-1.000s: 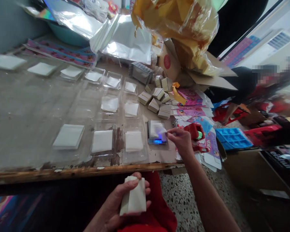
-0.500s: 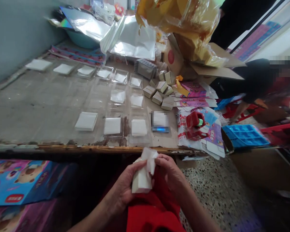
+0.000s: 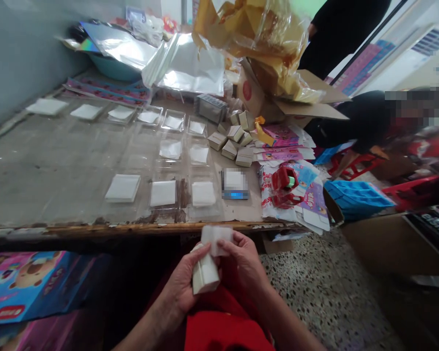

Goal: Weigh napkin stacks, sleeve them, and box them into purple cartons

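Observation:
Below the table's front edge, my left hand (image 3: 185, 278) is wrapped round a thick stack of small white paper sheets (image 3: 205, 277). Fingers and thumb of my right hand (image 3: 241, 251) pinch a few thin, translucent white sheets (image 3: 214, 239) just above that stack. Whether the sheets are fully apart from the stack I cannot tell. On the table ahead lie a white paper pile (image 3: 204, 194) in a clear plastic tray, a second pile (image 3: 163, 193) beside it and a third (image 3: 122, 188) further left. A small scale with a blue display (image 3: 235, 195) stands to their right.
Several paper blocks (image 3: 235, 133) lie behind the scale, near an open carton (image 3: 258, 90) with yellow wrapping. A red tape dispenser (image 3: 284, 178) rests on printed packaging. Printed boxes (image 3: 25, 282) stand at lower left. Another person's arm (image 3: 342, 163) is at the right, beside blue trays (image 3: 358, 199).
The crumpled thin paper at my right hand now lies flatter and spread above the stack. My hands have shifted slightly left in view, and the whole scene has shifted left too.

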